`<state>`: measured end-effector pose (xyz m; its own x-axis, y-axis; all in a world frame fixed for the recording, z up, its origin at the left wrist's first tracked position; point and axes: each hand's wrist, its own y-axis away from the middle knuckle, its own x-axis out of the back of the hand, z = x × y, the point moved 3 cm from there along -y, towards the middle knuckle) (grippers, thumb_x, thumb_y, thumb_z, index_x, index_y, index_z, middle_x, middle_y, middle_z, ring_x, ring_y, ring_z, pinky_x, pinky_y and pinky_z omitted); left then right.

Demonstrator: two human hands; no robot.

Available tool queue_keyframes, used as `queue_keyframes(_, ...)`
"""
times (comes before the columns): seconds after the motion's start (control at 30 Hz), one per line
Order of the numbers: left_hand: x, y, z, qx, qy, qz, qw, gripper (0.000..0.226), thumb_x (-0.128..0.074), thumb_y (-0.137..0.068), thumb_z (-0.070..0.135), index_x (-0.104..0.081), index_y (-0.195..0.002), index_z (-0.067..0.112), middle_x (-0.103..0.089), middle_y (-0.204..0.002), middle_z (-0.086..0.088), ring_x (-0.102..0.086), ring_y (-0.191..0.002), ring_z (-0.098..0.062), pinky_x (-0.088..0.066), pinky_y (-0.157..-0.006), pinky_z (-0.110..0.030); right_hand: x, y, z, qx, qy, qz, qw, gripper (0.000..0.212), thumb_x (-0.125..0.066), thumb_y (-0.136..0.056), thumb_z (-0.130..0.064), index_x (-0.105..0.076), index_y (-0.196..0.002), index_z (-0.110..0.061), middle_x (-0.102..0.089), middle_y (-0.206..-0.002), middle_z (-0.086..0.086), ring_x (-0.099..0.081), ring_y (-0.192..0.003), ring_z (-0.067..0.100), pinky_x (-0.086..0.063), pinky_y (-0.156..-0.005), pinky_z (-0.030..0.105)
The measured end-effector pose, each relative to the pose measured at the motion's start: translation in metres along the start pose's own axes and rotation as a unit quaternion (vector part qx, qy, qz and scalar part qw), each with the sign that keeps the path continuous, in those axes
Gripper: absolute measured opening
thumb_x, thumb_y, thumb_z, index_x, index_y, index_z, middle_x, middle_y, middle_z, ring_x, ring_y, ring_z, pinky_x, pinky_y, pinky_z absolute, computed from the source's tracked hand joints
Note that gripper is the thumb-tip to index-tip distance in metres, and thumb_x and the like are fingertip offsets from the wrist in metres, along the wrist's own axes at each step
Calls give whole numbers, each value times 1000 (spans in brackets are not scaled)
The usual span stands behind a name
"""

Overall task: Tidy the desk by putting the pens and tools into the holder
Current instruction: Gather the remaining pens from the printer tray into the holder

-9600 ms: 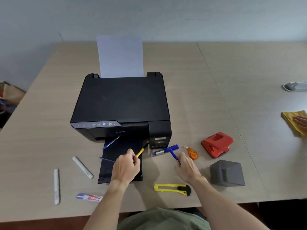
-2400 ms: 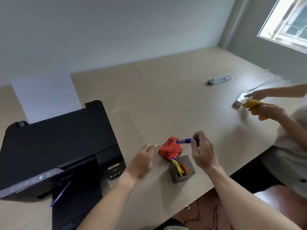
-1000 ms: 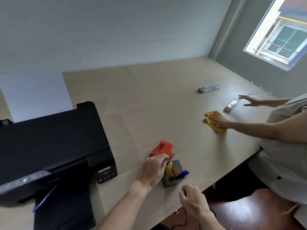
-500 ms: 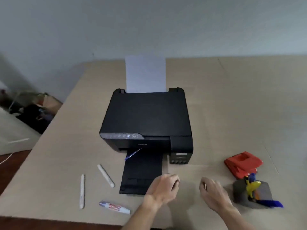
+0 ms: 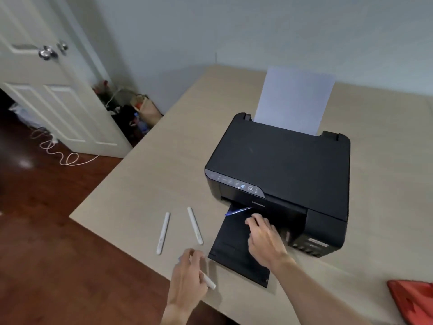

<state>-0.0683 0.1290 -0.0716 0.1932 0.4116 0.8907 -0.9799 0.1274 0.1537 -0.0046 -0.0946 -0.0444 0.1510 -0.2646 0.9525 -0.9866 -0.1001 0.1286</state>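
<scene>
My left hand [image 5: 188, 276] is closed over a small white tube [image 5: 209, 282] at the desk's near edge; only the tube's capped end shows past my fingers. My right hand [image 5: 263, 239] hovers open over the printer's black output tray [image 5: 230, 249], fingertips just short of a blue pen [image 5: 237, 211] lying across the paper slot. Two white pens lie on the desk left of the tray, one [image 5: 163, 233] farther left and one [image 5: 195, 225] nearer the tray. The holder is out of view.
The black printer [image 5: 281, 165] with an upright sheet of paper [image 5: 294, 102] fills the desk's middle. A red hole punch [image 5: 412, 300] shows at the bottom right corner. The desk's left edge drops to a wooden floor, with a white door [image 5: 46, 90] beyond.
My view has swung left, so the holder has left the frame. My left hand moved left and closed on the white tube. My right hand reached onto the tray toward the blue pen.
</scene>
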Motion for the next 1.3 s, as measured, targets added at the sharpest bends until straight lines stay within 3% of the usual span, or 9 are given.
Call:
queue_keyframes(0.13, -2, 11, -28, -8, -39, -42, 998, 44, -58, -78, 9, -58, -115, 31, -42, -130, 6, -55, -112, -12, -49, -93, -28, -17, -29, -28, 23, 22, -72, 997, 77, -49, -79, 5, -23, -148, -18, -14, -160, 7, -33, -130, 30, -34, -109, 43)
queue_keyframes(0.27, -3, 1, -34, -41, -72, -81, 993, 30, -60, -82, 20, -60, -110, 32, -47, -119, 13, -48, -113, -7, -38, -94, -20, -23, -41, -27, 39, 67, -77, 994, 79, -58, -78, 3, -24, -146, -18, -27, -152, 9, -36, -127, 31, -35, -106, 42)
queue_keyframes(0.43, 0, -9, -30, -38, -98, -126, 986, 20, -57, -82, 29, -52, -101, 29, -55, -106, 16, -45, -104, -9, -31, -89, -22, -19, -37, -16, 21, 77, -71, 994, 49, -63, -82, 0, -43, -123, -16, -46, -124, 8, -45, -113, 27, -39, -99, 37)
queue_keyframes(0.6, 21, -20, -36, 27, -24, -124, 992, 11, -44, -94, 31, -52, -93, 24, -63, -96, 3, -61, -90, -19, -47, -79, -32, -23, -14, -12, 33, 64, -93, 993, 31, -57, -89, -5, -47, -116, -15, -49, -121, 7, -48, -111, 27, -41, -95, 38)
queue_keyframes(0.77, 48, -39, -39, 86, -8, -19, 996, 15, -39, -96, 32, -51, -94, 23, -61, -82, 4, -62, -85, -20, -49, -74, -34, -18, -2, -26, 57, -1, -29, 998, 12, -36, -101, -18, -44, -110, -19, -58, -113, 1, -54, -103, 22, -42, -89, 34)
queue_keyframes(0.87, 50, -51, -22, 40, 16, 12, 999, 9, -39, -95, 32, -45, -89, 28, -62, -71, 2, -55, -67, -16, -47, -63, -34, -10, 2, -22, 50, -41, 0, 998, 19, -34, -100, -17, -43, -117, -21, -59, -115, -2, -55, -103, 20, -42, -90, 31)
queue_keyframes(0.97, 43, -65, 3, -23, 17, -31, 999, 5, -40, -91, 33, -44, -90, 30, -62, -68, 1, -57, -61, -13, -44, -56, -27, 5, 12, -5, 9, -126, 19, 992, 34, -40, -96, -13, -41, -129, -22, -60, -116, -1, -59, -100, 23, -46, -84, 31)
queue_keyframes(1.1, 37, -84, 42, -123, 37, -102, 986, 3, -50, -80, 23, -48, -81, 25, -50, -54, 5, -47, -50, -10, -45, -56, -28, 37, 34, 29, -29, -157, 70, 985, 25, -37, -95, -18, -42, -118, -23, -63, -107, 3, -59, -90, 29, -45, -73, 39)
queue_keyframes(1.3, 1, -85, 144, -314, 51, -185, 930, 14, -53, -77, 15, -59, -78, 28, -55, -71, 9, -53, -64, -8, -45, -56, -23, 99, 115, 101, -143, -154, 212, 954, 16, -43, -89, -14, -46, -104, -18, -58, -72, 5, -51, -60, 27, -36, -54, 34)
